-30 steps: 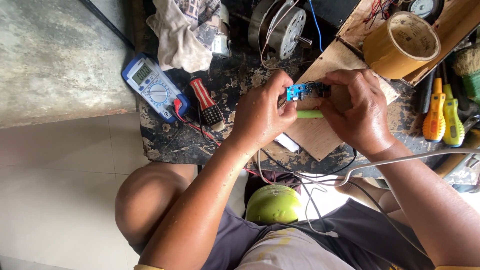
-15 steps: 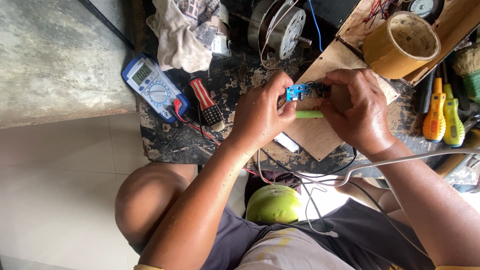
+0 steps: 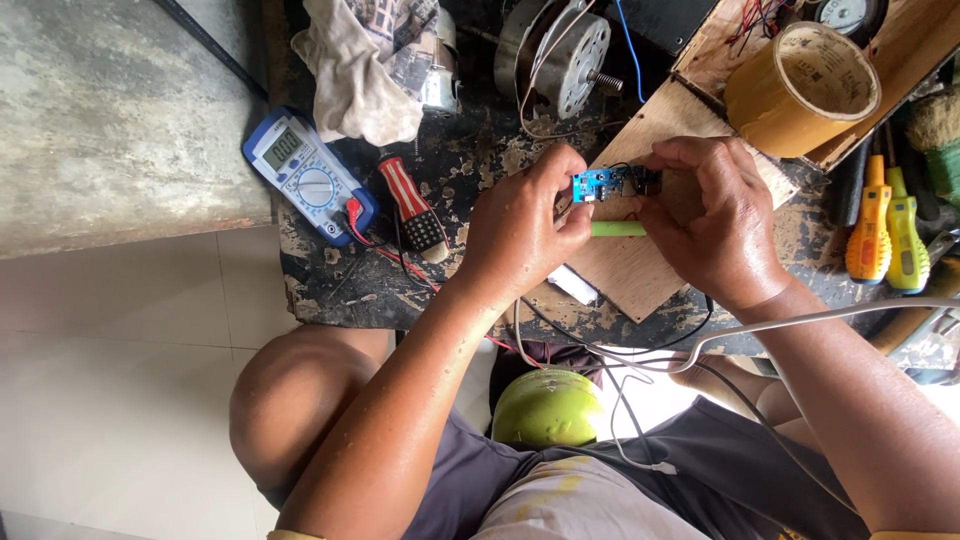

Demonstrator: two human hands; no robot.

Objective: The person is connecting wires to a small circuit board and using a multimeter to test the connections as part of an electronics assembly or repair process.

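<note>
I am pinching the small blue circuit board [image 3: 600,184] between my left hand [image 3: 520,232] and right hand [image 3: 715,225], upper centre of frame, its long axis running left-right above the plywood piece [image 3: 640,265].

Fingers hide much of the blue circuit board [image 3: 606,183], perhaps half.

Bright, even daylight, sharp (soft shadows, no glare).
</note>
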